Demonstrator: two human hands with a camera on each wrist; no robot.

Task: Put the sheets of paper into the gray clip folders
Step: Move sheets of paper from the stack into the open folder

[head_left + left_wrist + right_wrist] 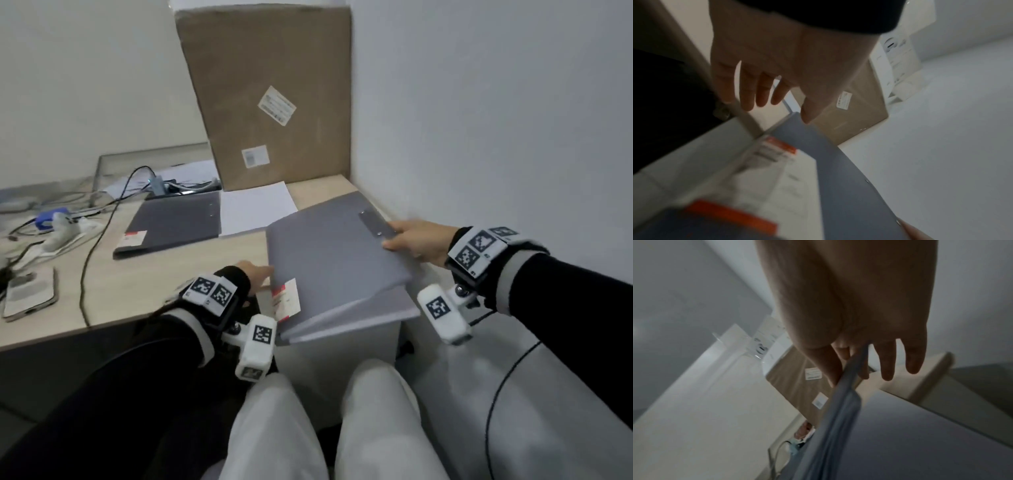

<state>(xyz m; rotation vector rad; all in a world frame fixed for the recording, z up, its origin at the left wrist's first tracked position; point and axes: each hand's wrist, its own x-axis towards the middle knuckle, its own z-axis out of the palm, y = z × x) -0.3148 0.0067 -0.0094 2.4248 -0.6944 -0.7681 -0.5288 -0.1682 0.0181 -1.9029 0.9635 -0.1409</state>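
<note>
A gray clip folder (329,253) is held above the front right corner of the desk (144,294), tilted, with its near end over the edge of the desk. Just under it lies a second gray folder (370,311), also sticking out past the edge; I cannot tell if the two touch. The right hand (416,241) holds the upper folder at its right edge – thumb on top beside the metal clip plate (376,224), fingers (888,363) under it. The left hand (255,274) is at the left edge of the same folder, near a white label with a red band (286,299); its fingers (760,91) hang almost straight, the thumb tip lies at the folder edge, and it grips nothing that I can see.

Behind, a white sheet of paper (255,209) lies flat on the desk, and to the left of it lies a darker gray folder (174,222), closed, with its own small red and white label. A big brown cardboard box (270,92) stands on the desk against the white wall (479,120) and blocks the back corner – it has two white stickers. On the left part of the desk there are black cables (99,233), a blue and white device (54,219) and a phone (29,296) lying flat. The desk surface is pale wood pattern, the folders are matte and smooth.
</note>
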